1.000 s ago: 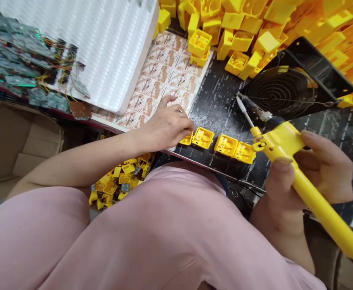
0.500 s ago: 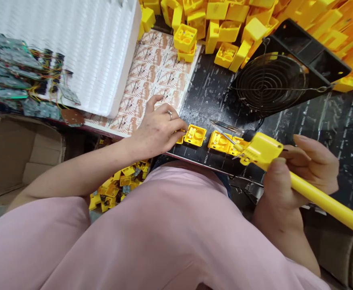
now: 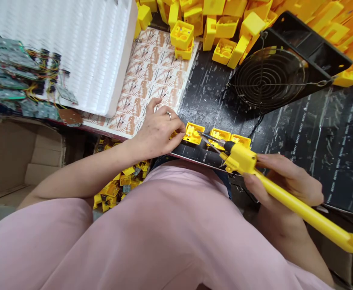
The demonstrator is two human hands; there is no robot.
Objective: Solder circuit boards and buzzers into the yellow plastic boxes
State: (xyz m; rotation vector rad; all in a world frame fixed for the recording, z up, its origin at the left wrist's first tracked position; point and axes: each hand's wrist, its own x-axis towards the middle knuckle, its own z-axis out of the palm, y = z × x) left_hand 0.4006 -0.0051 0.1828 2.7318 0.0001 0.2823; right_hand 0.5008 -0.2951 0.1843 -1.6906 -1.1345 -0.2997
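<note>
My right hand (image 3: 285,181) is closed around the yellow handle of a soldering iron (image 3: 242,159), which has a thin feed tube beside its tip. That tip reaches the right side of a small open yellow plastic casing (image 3: 193,133) on the bench; whether it touches is unclear. At the casing's left edge, the thumb and fingers of my left hand (image 3: 162,131) are pinched together. Another yellow piece is partly hidden beneath those fingers. Two more open casings (image 3: 220,138) lie to the right, partly behind the iron.
Behind stands a black fan (image 3: 269,80) with a wire grille, before a heap of yellow casings (image 3: 224,26). A white foam tray (image 3: 88,52) and wired circuit boards (image 3: 7,66) are at left. Below them is a cardboard box (image 3: 22,153); more yellow parts (image 3: 112,189) lie below the bench edge.
My right hand has brought the soldering iron left and slightly down, its tip now at the casing near my left hand. The left hand stays almost in place.
</note>
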